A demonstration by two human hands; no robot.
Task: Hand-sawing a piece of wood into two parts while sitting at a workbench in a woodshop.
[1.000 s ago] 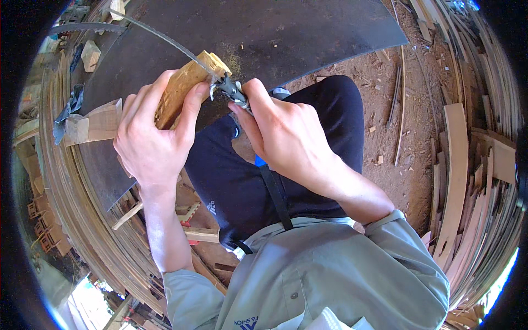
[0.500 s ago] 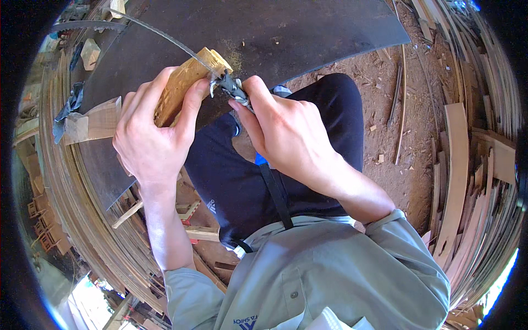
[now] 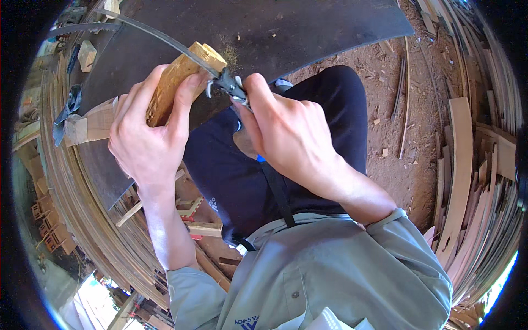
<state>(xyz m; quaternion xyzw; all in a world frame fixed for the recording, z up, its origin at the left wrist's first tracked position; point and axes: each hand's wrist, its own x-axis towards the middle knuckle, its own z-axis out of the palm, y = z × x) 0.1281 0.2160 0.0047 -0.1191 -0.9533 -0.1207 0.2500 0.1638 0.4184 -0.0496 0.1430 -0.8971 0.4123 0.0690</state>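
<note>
left hand (image 3: 146, 140) in a closed grip on wooden block (image 3: 179, 82), right hand (image 3: 286, 129) pinching metal tool (image 3: 228, 85) — against block's end

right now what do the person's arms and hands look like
Both hands are bare: the left hand and right hand wear no gloves, rings or watch. The forearms are bare too, with grey-green shirt sleeves pushed up near the elbows.

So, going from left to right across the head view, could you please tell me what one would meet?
Stacked curved wood strips → left hand gripping a wooden block → metal tool pinched by the right hand → bare dirt floor → wooden slats.
</note>
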